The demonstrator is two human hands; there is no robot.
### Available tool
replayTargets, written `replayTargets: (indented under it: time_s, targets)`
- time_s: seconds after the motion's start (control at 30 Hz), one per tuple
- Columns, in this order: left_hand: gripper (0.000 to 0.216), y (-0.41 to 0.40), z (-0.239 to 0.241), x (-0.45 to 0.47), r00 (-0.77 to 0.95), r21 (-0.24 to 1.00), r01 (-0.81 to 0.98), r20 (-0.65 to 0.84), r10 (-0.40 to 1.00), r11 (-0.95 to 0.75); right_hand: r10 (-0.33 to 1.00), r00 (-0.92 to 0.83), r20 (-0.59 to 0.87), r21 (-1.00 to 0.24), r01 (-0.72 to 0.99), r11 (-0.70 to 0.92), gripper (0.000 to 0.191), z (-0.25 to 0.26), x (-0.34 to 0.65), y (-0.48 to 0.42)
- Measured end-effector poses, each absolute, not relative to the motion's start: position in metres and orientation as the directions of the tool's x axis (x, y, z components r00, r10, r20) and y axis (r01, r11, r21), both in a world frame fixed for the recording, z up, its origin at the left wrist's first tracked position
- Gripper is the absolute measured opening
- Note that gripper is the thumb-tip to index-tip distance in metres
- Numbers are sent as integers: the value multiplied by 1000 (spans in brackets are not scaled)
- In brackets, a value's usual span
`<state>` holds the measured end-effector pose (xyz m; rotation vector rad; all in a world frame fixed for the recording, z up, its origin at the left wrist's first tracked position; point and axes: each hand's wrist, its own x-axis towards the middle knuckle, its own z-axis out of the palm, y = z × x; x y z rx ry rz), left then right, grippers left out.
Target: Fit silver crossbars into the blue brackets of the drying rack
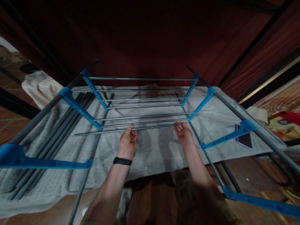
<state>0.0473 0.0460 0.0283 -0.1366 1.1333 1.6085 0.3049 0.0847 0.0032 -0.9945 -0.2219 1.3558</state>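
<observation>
Both my hands grip one thin grey metal rod [152, 127] held level above a grey towel [152, 150]. My left hand [127, 140], with a black band on its wrist, is closed on the rod left of its middle. My right hand [184, 132] is closed on the rod near its right end, close to a blue plastic bracket [199, 107]. The rod's left end sticks out free past another blue bracket [79, 107]. Beyond it, several more grey rods [142, 117] span the brackets of a rack frame.
A bundle of loose dark rods [58, 134] lies on the towel at left. A phone [245, 139] rests on the towel at right. Grey frame poles [234, 109] with blue brackets [47, 162] run along both sides. Dark red curtain behind; colourful items [283, 125] on the floor at right.
</observation>
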Motion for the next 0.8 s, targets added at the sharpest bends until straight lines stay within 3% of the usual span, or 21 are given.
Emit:
replayTargets:
  time_s: [0.43, 0.8]
  targets:
    - [15, 42, 21, 64, -290, 651, -742, -527, 799, 159, 830, 324, -453, -693, -714, -100, 23, 3, 311, 88]
    - [7, 39, 21, 73, -238, 658, -726, -516, 822, 203, 913, -23, -406, -671, -670, -316, 13, 4, 277, 74]
